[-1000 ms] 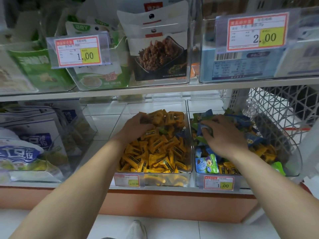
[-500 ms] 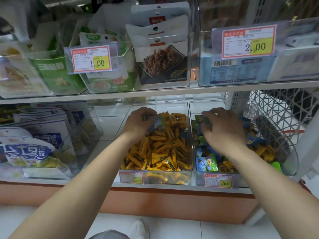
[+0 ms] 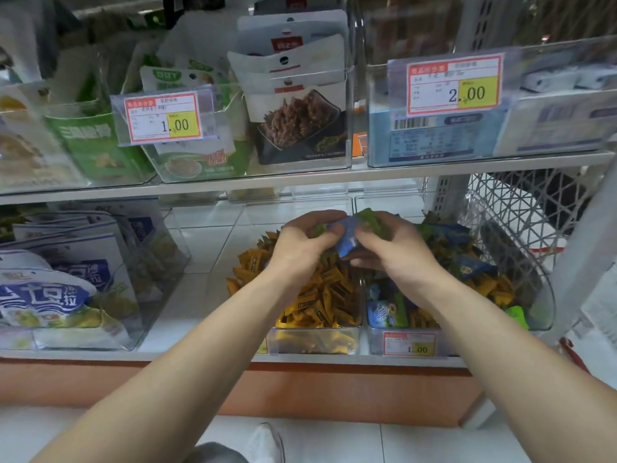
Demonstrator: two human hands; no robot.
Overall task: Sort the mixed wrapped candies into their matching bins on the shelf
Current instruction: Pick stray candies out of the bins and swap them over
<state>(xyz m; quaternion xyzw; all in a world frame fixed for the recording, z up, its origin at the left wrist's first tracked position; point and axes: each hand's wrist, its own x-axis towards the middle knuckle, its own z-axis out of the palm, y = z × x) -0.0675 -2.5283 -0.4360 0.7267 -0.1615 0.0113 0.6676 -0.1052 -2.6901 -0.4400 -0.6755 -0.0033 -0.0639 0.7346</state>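
Two clear bins stand side by side on the lower shelf. The left bin (image 3: 314,342) holds yellow wrapped candies (image 3: 320,295). The right bin (image 3: 377,340) holds a mix of blue, green and yellow candies (image 3: 467,265). My left hand (image 3: 300,243) and my right hand (image 3: 394,243) meet above the divide between the bins. Together they grip a small bunch of blue and green wrapped candies (image 3: 347,232); the left hand's fingers curl round green ones, and the right hand pinches the blue and green ones.
A clear bin of large white and blue snack bags (image 3: 50,295) stands at the left. The upper shelf (image 3: 300,182) carries bins of packets with price tags. A white wire basket (image 3: 521,208) is at the right. A white shoe (image 3: 265,442) is on the floor.
Both hands have risen from their separate bins and come together in the middle. The left hand brought green candies out of the yellow bin, and the right lifted blue and green ones.
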